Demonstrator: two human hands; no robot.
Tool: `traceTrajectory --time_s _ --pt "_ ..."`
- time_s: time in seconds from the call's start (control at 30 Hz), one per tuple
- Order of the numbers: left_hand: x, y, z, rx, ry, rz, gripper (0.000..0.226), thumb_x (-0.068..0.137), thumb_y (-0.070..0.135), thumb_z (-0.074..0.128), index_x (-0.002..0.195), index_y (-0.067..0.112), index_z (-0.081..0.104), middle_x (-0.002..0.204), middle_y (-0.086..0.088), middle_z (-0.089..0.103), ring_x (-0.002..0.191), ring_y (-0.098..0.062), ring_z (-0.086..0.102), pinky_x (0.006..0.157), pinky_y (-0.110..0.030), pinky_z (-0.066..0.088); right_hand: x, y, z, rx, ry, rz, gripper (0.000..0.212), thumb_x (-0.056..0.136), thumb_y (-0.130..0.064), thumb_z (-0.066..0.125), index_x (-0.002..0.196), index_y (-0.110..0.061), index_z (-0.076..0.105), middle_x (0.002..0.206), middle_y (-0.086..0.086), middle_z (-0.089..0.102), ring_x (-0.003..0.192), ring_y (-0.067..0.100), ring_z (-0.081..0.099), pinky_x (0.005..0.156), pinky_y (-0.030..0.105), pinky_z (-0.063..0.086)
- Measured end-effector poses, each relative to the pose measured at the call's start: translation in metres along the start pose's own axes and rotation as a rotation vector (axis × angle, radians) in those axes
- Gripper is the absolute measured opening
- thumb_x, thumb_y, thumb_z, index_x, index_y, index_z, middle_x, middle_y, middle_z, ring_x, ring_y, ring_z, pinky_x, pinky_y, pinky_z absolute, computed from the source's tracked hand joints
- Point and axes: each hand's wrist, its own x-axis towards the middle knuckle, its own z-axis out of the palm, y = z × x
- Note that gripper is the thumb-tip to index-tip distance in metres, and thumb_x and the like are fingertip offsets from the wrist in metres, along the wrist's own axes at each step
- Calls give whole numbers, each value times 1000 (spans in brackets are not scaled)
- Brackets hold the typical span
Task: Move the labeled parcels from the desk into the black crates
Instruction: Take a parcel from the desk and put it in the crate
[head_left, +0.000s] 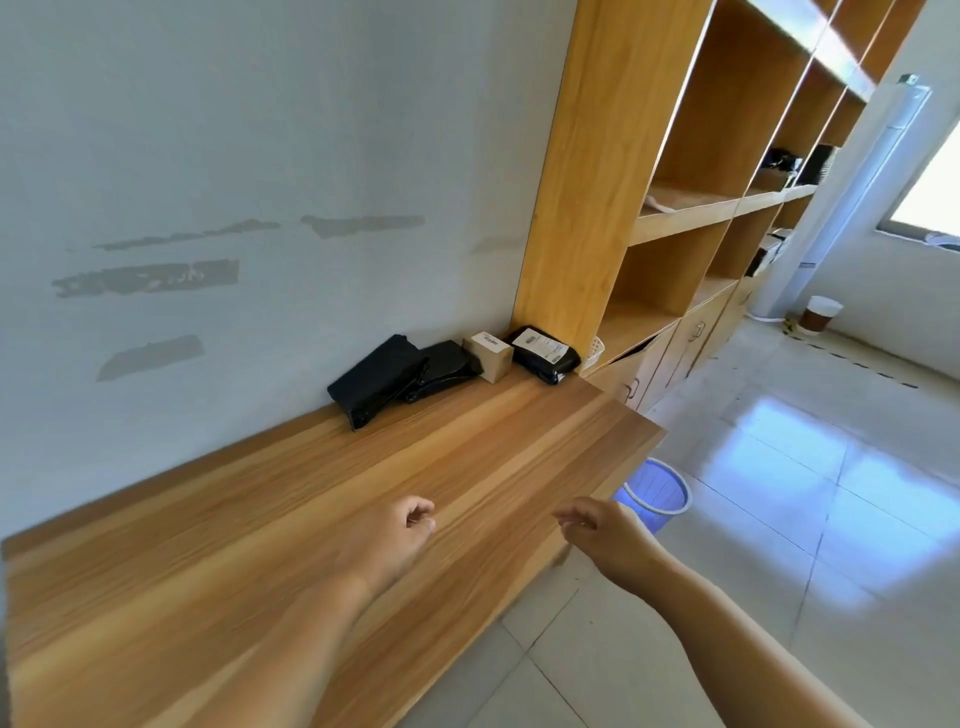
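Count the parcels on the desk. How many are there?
4, in a row along the wall: a black parcel at the left, a second black one, a small box, and a labelled black parcel by the shelf. Others may be hidden.

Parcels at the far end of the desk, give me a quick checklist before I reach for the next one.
1. Left hand free: ok, loosely curled, holds nothing.
2. Right hand free: ok, holds nothing.
3. Parcels left on the desk: ok, two black parcels, a small box, a labeled black parcel.
4. Path to them: ok, bare wood.
5. Black crates located: cannot tell, none in view.
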Motion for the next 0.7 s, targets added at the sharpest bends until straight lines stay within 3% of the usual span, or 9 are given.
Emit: traceTrajectory --time_s 0.07,0.17,0.27,0.4,0.6,0.7 --pt "15 13 13 6 35 -34 30 98 38 47 125 32 55 108 14 60 90 -7 62 80 -30 55 30 12 -20 -8 -42 -27 27 92 -16 53 113 -26 68 107 -9 67 97 18 65 71 16 48" --pt "34 21 27 -47 89 -109 29 97 38 47 124 33 56 113 13 61 91 -1 59 82 -29 53 74 21 -42 -36 -87 -68 30 93 -17 52 118 -25 66 108 -9 67 99 13 64 76 15 46" --pt "47 13 34 -82 111 -202 26 97 36 48 121 32 58 110 12 61 94 -2 58 76 -24 49 113 27 -41 -40 -161 -92 31 94 -18 52 122 -24 64 106 -9 68 102 23 65 85 30 52" --pt "77 -4 28 -168 205 -336 20 94 35 49 112 35 59 103 14 64 86 -9 64 78 -32 51 165 20 -25 -46 -290 -144 31 97 -22 49 126 -26 61 121 -10 62 98 5 62 79 18 48" --pt "155 -20 16 -316 282 -433 28 93 29 50 119 27 61 100 13 64 95 -15 64 88 -35 49 258 -6 -9 -110 -385 -164 32 96 -26 48 125 -28 61 115 -13 64 102 18 65 86 31 53" --pt "185 -14 10 -320 263 -438 29 95 27 47 121 25 59 98 11 62 86 -14 63 80 -33 49 293 -21 -11 -128 -415 -158 32 96 -25 48 125 -29 61 113 -13 64 106 25 64 89 38 53"
